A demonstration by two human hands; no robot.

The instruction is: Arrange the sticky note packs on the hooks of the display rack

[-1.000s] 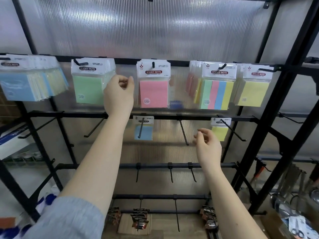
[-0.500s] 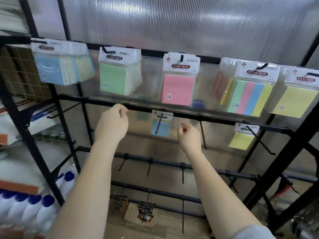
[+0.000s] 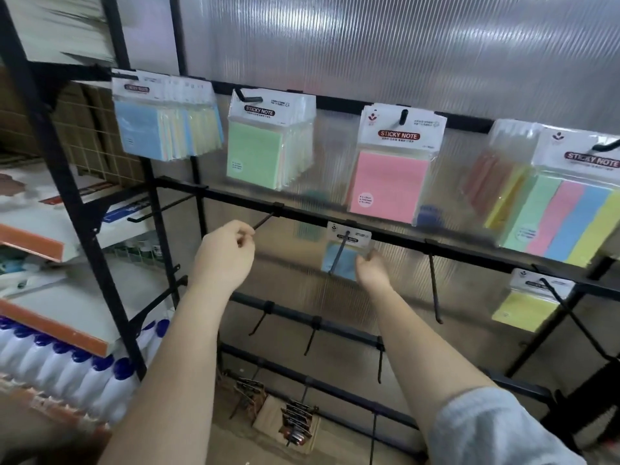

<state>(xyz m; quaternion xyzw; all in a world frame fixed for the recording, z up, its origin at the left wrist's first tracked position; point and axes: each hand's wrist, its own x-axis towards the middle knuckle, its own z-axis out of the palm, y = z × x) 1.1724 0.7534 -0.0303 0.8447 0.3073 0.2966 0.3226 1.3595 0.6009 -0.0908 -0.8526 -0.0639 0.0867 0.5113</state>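
Observation:
The black display rack [image 3: 396,234] carries sticky note packs on its top rail: a blue and yellow bunch [image 3: 161,129], green packs [image 3: 265,146], a pink pack [image 3: 389,169] and a multicolour pack [image 3: 563,216]. On the second rail hang a small blue pack [image 3: 339,263] and a small yellow pack [image 3: 526,307]. My left hand [image 3: 224,256] is closed around the tip of a bare hook [image 3: 265,219] on the second rail. My right hand [image 3: 372,271] pinches the right edge of the small blue pack, which still sits on its hook.
Bare hooks stick out from the second rail [image 3: 434,290] and the lower rails [image 3: 312,333]. At the left, shelves hold boxes [image 3: 40,209] and white bottles with blue caps [image 3: 67,367]. Small carded items [image 3: 295,421] lie on cardboard at the bottom.
The view has swung left and closer. My left hand dropped from the green packs to the bare hook on the second rail. My right hand moved left from the yellow pack to the small blue pack.

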